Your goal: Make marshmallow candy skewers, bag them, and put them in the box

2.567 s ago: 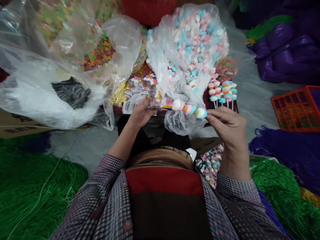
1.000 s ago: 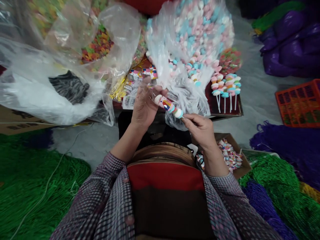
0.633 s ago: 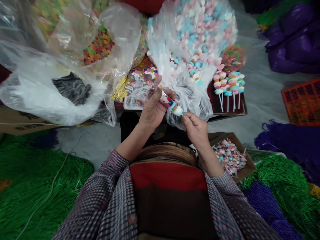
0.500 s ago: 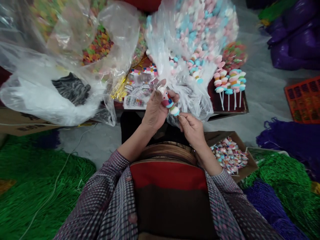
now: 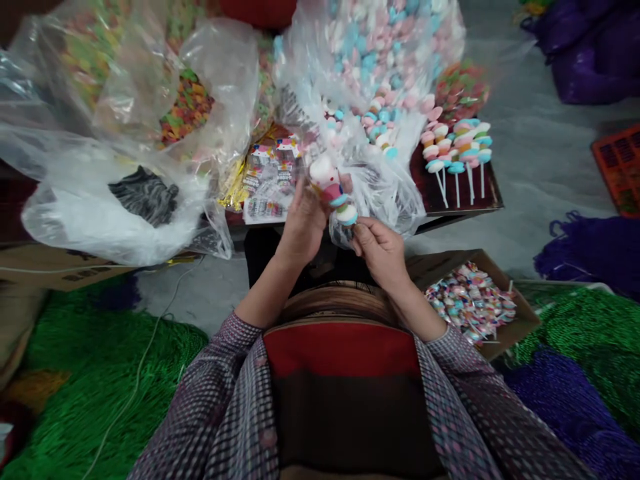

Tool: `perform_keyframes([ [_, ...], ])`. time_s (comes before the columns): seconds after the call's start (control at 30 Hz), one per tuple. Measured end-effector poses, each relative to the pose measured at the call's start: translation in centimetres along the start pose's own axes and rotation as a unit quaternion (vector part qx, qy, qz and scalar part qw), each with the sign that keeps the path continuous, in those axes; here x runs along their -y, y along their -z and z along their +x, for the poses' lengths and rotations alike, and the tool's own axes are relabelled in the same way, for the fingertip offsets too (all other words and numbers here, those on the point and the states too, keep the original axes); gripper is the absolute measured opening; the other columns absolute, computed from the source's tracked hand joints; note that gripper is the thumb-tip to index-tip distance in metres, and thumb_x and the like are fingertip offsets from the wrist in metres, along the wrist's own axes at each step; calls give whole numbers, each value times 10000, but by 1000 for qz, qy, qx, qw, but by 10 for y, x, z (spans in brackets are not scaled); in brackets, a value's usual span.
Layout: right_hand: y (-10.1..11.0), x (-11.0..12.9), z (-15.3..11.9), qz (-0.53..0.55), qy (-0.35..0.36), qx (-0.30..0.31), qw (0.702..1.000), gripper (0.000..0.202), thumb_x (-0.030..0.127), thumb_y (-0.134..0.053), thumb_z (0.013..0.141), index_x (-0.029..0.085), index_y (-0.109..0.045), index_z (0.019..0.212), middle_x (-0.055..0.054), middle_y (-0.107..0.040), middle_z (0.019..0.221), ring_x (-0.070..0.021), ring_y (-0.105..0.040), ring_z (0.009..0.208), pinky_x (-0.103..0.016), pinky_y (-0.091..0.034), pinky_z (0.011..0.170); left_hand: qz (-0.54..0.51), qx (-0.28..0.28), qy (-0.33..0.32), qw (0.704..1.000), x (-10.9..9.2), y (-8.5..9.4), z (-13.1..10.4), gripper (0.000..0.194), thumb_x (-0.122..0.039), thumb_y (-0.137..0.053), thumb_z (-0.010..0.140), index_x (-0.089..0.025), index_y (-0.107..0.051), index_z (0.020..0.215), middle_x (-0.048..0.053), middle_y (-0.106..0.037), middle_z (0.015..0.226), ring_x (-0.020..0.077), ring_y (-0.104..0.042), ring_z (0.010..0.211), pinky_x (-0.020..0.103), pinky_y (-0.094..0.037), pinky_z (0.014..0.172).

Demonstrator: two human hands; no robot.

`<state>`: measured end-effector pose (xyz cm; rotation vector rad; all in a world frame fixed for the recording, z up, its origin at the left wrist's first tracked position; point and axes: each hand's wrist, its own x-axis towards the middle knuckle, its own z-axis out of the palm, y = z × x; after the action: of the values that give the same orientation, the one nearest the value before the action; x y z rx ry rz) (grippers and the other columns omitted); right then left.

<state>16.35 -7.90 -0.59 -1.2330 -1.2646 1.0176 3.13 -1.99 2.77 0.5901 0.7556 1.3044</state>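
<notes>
Between my hands is a marshmallow lollipop (image 5: pixel 346 215), tilted, its white and blue lowest piece bare. A clear printed wrapper (image 5: pixel 327 179) covers its upper part. My left hand (image 5: pixel 306 223) is closed around the wrapper, thumb on the near side and fingertips showing behind it. My right hand (image 5: pixel 379 250) pinches the lower end of the lollipop, where the stick is hidden by the fingers. Just beyond my left hand lie flat printed wrappers (image 5: pixel 270 177) on the table. Several bare marshmallow lollipops (image 5: pixel 457 148) lie at the table's right corner, sticks toward me.
A big bag of pink, blue and white marshmallows (image 5: pixel 385 47) stands at the back. Bags of gummy candy (image 5: pixel 187 107) are at the left, near gold twist ties (image 5: pixel 235 190). A cardboard box (image 5: pixel 523 327) of wrapped lollipops sits beside my right forearm.
The wrapper sits higher in view and the left fingers have loosened and shifted along it. The right hand keeps its pinch. The whole view has turned slightly.
</notes>
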Motion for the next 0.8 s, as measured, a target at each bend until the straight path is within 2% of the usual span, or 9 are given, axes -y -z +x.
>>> perform_keyframes([
  [0.1,5,-5,-2,-25,15,-4,1000,457,653,-600,942,216,-737,951,75,-505,520,-93,-448,468,-255,-445,530,34,47,-73,996,-23,2,5,343,-556,-622,962,-309,-647,1198,33,-756,1192,220,-728,1147,320,-593,866],
  [0.17,6,-8,-2,-67,37,-15,997,392,575,-604,965,214,-756,951,52,-568,550,-107,-509,500,-262,-476,555,59,41,-88,994,-31,2,10,283,-498,-679,936,-301,-655,1137,21,-757,1094,213,-743,1071,304,-579,836],
  [0.27,7,-13,0,-161,101,-46,981,276,431,-614,978,215,-783,944,-16,-723,709,-143,-644,634,-284,-533,649,68,7,-69,995,-29,-1,16,212,-423,-711,916,-268,-668,1055,-4,-685,800,175,-735,859,286,-560,806],
  [0.33,6,-15,1,-215,139,-61,965,243,374,-611,975,219,-792,927,-53,-777,811,-167,-697,723,-299,-547,703,59,-14,-44,997,-22,-3,18,199,-423,-671,939,-259,-668,1051,-22,-625,710,152,-708,776,283,-553,798],
  [0.4,6,-15,1,-223,144,-65,962,239,362,-613,969,218,-792,905,-64,-782,836,-179,-707,755,-307,-542,717,48,-22,-20,998,-15,-4,18,195,-424,-620,966,-253,-663,1049,-34,-590,677,134,-685,733,279,-549,790],
  [0.47,6,-12,0,-165,100,-44,980,247,395,-633,959,212,-785,892,-39,-736,748,-161,-667,684,-294,-513,667,37,-15,-1,999,-12,-4,17,182,-399,-574,989,-240,-658,1017,-48,-535,630,117,-652,674,276,-550,785],
  [0.57,6,-5,0,17,-40,22,999,337,526,-684,916,202,-757,857,41,-557,566,-89,-459,481,-246,-368,504,22,15,27,999,-16,-2,17,218,-376,-508,1019,-224,-651,957,-62,-458,584,102,-610,603,288,-564,789],
  [0.7,7,4,4,188,-199,107,956,463,632,-792,785,176,-719,814,96,-414,490,-41,-248,410,-232,-160,430,36,57,58,996,-18,0,15,242,-404,-523,1014,-213,-657,947,-52,-481,593,113,-637,629,299,-580,783],
  [0.8,5,6,8,217,-224,119,942,502,654,-825,735,173,-696,794,115,-350,461,-40,-212,404,-238,-112,423,45,86,66,993,-10,0,10,176,-375,-604,982,-215,-655,932,-43,-536,615,134,-683,701,298,-581,775],
])
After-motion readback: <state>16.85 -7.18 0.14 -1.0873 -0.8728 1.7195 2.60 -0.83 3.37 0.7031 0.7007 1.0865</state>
